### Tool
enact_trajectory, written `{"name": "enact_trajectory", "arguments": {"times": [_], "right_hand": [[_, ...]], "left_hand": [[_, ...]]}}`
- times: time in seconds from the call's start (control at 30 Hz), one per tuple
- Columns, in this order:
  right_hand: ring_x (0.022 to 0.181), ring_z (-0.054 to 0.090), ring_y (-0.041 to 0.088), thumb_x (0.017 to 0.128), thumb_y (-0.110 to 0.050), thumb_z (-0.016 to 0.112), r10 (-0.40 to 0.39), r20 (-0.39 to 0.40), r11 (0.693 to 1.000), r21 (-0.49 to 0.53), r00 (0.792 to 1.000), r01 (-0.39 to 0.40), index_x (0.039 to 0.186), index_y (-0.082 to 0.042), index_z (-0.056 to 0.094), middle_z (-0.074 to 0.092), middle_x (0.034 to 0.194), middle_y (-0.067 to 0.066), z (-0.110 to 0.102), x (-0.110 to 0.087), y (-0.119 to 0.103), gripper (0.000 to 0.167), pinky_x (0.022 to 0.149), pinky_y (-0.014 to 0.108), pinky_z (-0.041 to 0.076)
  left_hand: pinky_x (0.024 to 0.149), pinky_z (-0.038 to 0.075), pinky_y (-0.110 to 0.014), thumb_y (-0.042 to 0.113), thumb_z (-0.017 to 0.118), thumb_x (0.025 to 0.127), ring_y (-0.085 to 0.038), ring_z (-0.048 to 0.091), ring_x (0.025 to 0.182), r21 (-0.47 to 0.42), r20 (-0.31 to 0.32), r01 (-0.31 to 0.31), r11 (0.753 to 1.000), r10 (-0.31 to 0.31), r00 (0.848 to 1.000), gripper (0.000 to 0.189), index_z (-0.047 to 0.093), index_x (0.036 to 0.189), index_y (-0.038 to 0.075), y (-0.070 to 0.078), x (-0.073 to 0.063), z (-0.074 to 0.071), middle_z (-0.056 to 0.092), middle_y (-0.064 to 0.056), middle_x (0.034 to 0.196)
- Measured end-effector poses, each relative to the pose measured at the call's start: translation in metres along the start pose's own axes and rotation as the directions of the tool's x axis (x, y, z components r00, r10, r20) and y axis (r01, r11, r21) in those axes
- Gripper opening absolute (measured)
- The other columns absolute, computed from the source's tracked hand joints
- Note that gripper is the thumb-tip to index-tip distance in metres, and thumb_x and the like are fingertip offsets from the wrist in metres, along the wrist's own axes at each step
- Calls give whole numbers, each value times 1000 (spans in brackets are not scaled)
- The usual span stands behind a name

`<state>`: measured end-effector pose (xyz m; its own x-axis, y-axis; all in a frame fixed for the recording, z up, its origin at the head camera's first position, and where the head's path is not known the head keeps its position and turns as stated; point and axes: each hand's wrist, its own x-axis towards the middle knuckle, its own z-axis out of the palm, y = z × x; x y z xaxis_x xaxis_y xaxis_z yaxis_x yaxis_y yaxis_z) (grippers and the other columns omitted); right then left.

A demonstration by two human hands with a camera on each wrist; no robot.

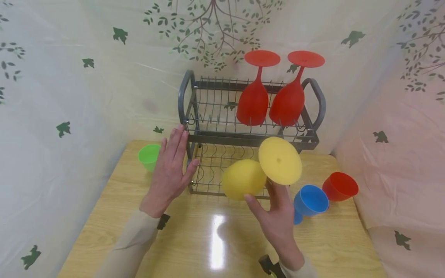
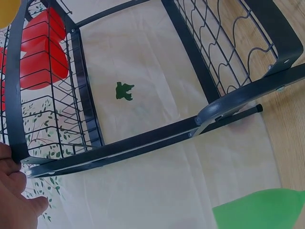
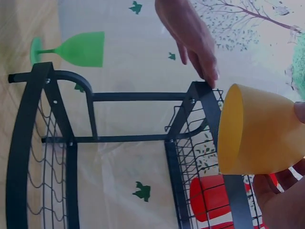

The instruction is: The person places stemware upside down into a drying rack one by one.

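Note:
In my right hand [image 1: 276,222] is a yellow plastic goblet [image 1: 243,179], gripped with thumb and fingers around it. The goblet tilts in front of the two-tier dish rack [image 1: 222,139], its round foot raised toward the right and its bowl to the left. The right wrist view shows the open mouth of the bowl beside the upper tier. My left hand [image 1: 170,166] has its fingers fairly straight, fingertips at the upper tier's front left corner. Two red goblets [image 1: 253,102] stand upside down on the upper tier's right half, feet up.
A green goblet [image 1: 148,156] stands left of the rack, partly behind my left hand. On the right, a blue goblet [image 1: 311,200] and another red goblet [image 1: 340,187] stand upright on the wooden table [image 1: 184,239]. Leaf-patterned sheeting [image 1: 97,116] hangs behind and at both sides.

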<state>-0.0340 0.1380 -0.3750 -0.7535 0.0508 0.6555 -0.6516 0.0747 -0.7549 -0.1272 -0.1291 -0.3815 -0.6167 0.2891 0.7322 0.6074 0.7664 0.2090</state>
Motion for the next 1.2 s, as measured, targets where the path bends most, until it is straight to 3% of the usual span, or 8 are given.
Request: {"name": "enact_trajectory", "arguments": {"times": [0.37,0.7,0.97,1.2], "right_hand": [[138,49,39,86,5,79,-31,42,1000,3,999,31,152,1,47,49,151,20,11,27,-11,74,116,45,43],[134,54,37,88,-2,80,-16,32,1000,-4,999,16,151,-9,50,55,147,12,19,47,-13,70,114,45,45],[132,54,37,89,-5,79,-79,44,997,27,996,78,150,-7,51,56,144,12,27,67,-14,67,115,50,44],[133,54,37,93,-25,80,-133,47,991,30,990,131,149,-1,50,56,145,12,33,77,-13,68,114,51,44]], "left_hand": [[127,14,-56,54,25,111,-34,19,157,-4,15,14,1000,-14,1000,77,29,159,-6,0,0,-2,24,-19,169],[127,15,-56,53,27,110,-34,20,156,-3,19,4,1000,-4,1000,76,33,157,-7,0,1,-3,25,-18,169],[127,15,-56,54,27,110,-34,20,157,2,13,7,1000,-7,1000,77,35,155,-9,1,0,-3,25,-18,168],[126,16,-57,53,28,111,-35,22,156,2,11,2,1000,-2,1000,75,33,157,-7,2,-1,-5,26,-19,168]]}}
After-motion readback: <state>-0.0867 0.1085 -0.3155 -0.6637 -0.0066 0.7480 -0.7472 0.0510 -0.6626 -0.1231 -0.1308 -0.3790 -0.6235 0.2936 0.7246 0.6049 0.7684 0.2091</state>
